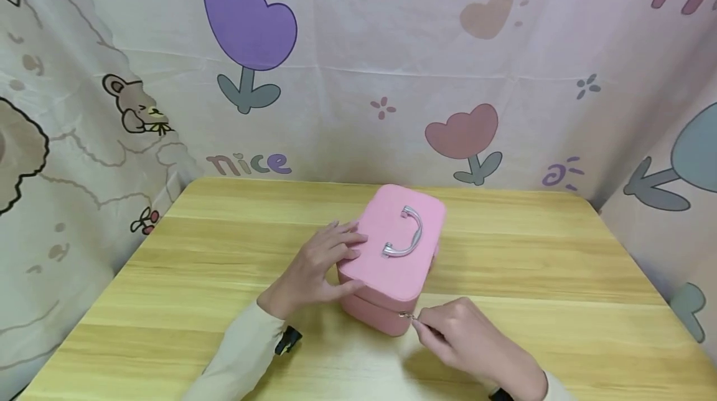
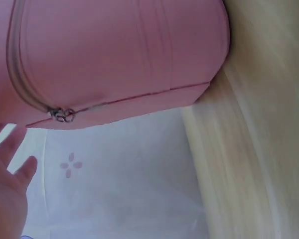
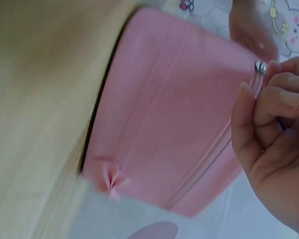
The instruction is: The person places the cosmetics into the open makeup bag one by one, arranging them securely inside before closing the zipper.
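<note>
A pink zippered case (image 1: 392, 276) with a silver handle (image 1: 417, 236) on its lid stands at an angle on the table. My left hand (image 1: 313, 267) rests on the lid's left edge, fingers spread, thumb along the near left side. At the near right corner my right hand (image 1: 467, 335) pinches the metal zipper pull (image 1: 407, 315); the right wrist view shows its fingers (image 3: 271, 102) curled beside the zipper. Another zipper pull (image 2: 62, 115) hangs by the back seam in the left wrist view. A small pink bow (image 3: 110, 180) sits on the case's side in the right wrist view.
The wood-grain table (image 1: 235, 226) carries the case near its middle. Behind it hangs a pale curtain (image 1: 347, 27) printed with flowers and bears, which also closes in the left and right sides.
</note>
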`<action>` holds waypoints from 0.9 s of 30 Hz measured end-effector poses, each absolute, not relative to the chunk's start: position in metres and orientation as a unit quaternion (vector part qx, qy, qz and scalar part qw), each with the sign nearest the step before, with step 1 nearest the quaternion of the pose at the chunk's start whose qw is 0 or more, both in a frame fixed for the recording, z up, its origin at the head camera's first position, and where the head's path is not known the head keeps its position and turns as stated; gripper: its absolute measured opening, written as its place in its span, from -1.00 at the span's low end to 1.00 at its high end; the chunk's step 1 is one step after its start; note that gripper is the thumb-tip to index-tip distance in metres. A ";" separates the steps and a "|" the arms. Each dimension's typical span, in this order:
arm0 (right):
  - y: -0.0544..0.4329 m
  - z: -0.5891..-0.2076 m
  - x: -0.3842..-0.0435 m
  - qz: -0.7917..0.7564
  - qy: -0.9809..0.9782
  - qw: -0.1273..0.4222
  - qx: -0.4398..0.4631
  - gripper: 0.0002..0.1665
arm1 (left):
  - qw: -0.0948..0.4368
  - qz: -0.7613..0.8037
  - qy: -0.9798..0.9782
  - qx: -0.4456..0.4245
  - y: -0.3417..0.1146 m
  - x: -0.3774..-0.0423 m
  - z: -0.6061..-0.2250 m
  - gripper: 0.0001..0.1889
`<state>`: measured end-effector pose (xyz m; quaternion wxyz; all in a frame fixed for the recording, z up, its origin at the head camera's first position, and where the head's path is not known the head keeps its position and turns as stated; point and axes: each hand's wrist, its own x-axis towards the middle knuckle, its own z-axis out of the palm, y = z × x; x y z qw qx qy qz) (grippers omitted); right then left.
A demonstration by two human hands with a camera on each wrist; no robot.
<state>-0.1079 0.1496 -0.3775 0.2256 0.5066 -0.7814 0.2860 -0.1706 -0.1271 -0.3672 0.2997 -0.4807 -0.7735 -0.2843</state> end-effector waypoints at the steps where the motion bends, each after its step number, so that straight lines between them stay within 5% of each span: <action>1: 0.152 -0.377 -0.110 0.288 -0.782 0.222 0.506 -0.49 | 0.305 -0.272 -0.774 -0.483 -0.127 -0.170 -0.366 -0.51; 8: 0.171 -0.374 -0.125 0.286 -0.793 0.236 0.483 -0.58 | 0.334 -0.197 -0.779 -0.493 -0.124 -0.163 -0.357 -0.49; 15: 0.189 -0.367 -0.128 0.227 -0.845 0.261 0.407 -0.57 | 0.285 -0.206 -0.791 -0.501 -0.121 -0.159 -0.354 -0.51; 21: 0.194 -0.363 -0.129 0.195 -0.865 0.259 0.384 -0.57 | 0.216 -0.224 -0.839 -0.446 -0.128 -0.172 -0.363 -0.29; 27: 0.194 -0.361 -0.128 0.178 -0.871 0.254 0.380 -0.58 | 0.239 -0.241 -0.832 -0.438 -0.132 -0.181 -0.370 -0.38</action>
